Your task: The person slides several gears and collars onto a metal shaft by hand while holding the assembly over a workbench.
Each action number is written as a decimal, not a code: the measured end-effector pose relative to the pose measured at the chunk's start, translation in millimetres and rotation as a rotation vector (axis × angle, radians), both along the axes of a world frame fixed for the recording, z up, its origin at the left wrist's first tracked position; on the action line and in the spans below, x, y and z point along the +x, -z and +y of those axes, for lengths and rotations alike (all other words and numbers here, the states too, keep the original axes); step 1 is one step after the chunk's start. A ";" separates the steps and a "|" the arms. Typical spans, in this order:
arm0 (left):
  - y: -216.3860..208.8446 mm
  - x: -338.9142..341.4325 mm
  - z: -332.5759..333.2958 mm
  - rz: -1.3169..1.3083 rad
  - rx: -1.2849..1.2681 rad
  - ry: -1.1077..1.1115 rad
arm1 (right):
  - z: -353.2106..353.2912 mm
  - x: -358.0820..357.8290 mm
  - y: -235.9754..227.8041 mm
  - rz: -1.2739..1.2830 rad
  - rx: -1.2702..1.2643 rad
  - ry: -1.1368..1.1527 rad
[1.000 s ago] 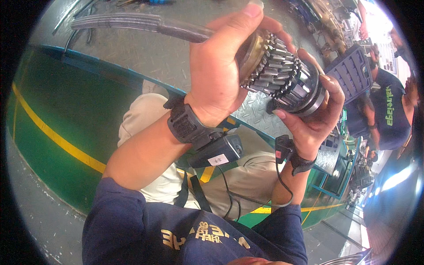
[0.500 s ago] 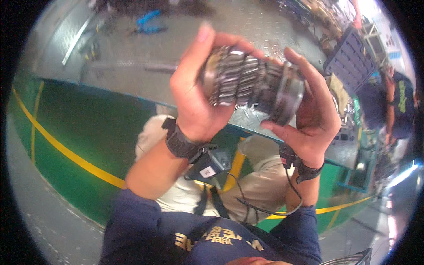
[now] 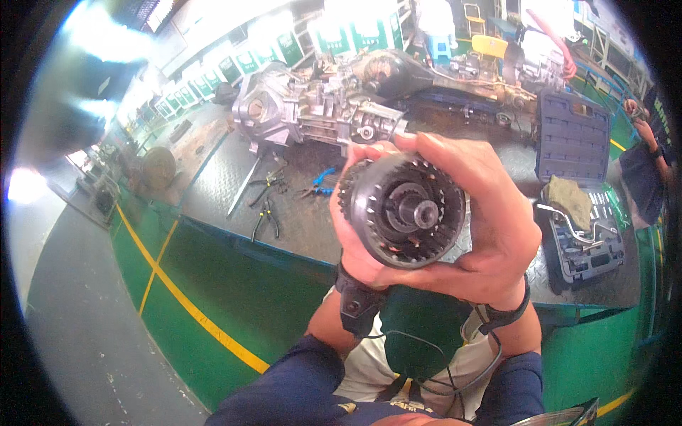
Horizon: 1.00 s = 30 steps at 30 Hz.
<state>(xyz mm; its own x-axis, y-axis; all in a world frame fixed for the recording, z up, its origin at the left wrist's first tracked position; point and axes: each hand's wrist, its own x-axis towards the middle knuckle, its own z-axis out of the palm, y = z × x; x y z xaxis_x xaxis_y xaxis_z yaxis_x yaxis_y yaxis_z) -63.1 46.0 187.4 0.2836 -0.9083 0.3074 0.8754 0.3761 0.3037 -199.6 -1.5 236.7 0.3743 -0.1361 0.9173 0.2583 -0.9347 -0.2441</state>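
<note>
Between my two hands I hold a dark metal gear shaft assembly [image 3: 376, 213], raised above the workbench's front edge. Its round end faces me, showing a toothed inner ring and a hollow shaft tip in the middle. My left hand [image 3: 360, 248] wraps the far left side, its fingers partly hidden behind the gears. My right hand [image 3: 490, 213] curls round the right rim, thumb below and fingers on top. Both wrists wear black straps, with a thin cable hanging below them.
On the metal workbench [image 3: 213, 192] lie black-handled pliers [image 3: 266, 216] and blue-handled pliers [image 3: 323, 183]. A silver gearbox housing [image 3: 305, 113] stands behind. To the right are an open socket tool case [image 3: 590, 248] and a tan cloth [image 3: 568, 199]. Another person [image 3: 646, 156] stands at the far right.
The gear assembly has turned from lying sideways to pointing its round end at me. My left hand has shifted behind it. The view has lifted, bringing the gearbox housing into sight.
</note>
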 end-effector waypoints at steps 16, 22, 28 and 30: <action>49.4 7.7 3.5 0.388 0.017 0.356 | -12.5 4.2 30.6 0.091 -0.045 -0.042; 38.0 11.1 15.5 0.284 0.083 0.488 | -6.9 6.0 30.1 0.118 -0.067 -0.048; 54.5 17.5 14.6 0.282 0.075 0.498 | -6.0 11.0 30.1 0.139 -0.082 -0.112; 60.0 18.6 12.4 0.285 0.066 0.491 | -7.4 12.0 31.6 0.155 -0.073 -0.143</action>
